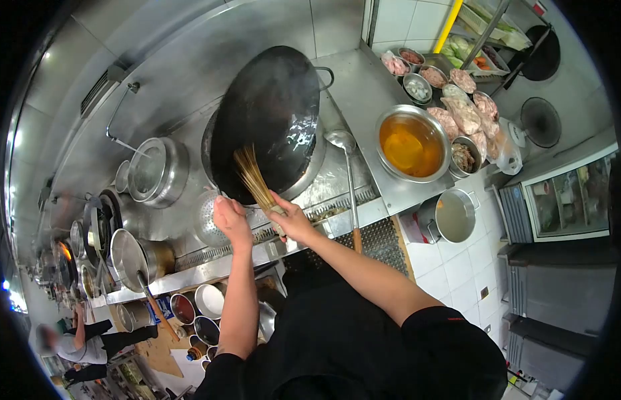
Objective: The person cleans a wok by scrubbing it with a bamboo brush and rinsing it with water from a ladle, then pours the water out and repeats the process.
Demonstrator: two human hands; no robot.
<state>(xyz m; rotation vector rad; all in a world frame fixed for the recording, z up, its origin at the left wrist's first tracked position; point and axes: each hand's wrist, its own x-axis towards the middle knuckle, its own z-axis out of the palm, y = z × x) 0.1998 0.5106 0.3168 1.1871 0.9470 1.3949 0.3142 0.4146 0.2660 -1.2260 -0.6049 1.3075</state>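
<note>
A large black wok point(274, 113) is tilted up on the stove, its inside wet and shiny, with faint steam above. My right hand point(292, 220) grips the bound end of a bamboo brush point(254, 177), whose bristles lie against the wok's lower inside. At the wok's near edge my left hand point(232, 219) is closed; a cloth or handle inside it cannot be made out. Beside that hand lies a perforated strainer point(207, 219). A long ladle point(341, 141) rests right of the wok, its wooden handle toward me.
A bowl of orange oil point(412, 143) stands on the right counter, near bagged meat point(462, 115) and small bowls. Below is a stockpot point(455, 215). Metal pots point(167, 173) and a strainer pan point(130, 260) stand left. Another person point(90, 347) is far left.
</note>
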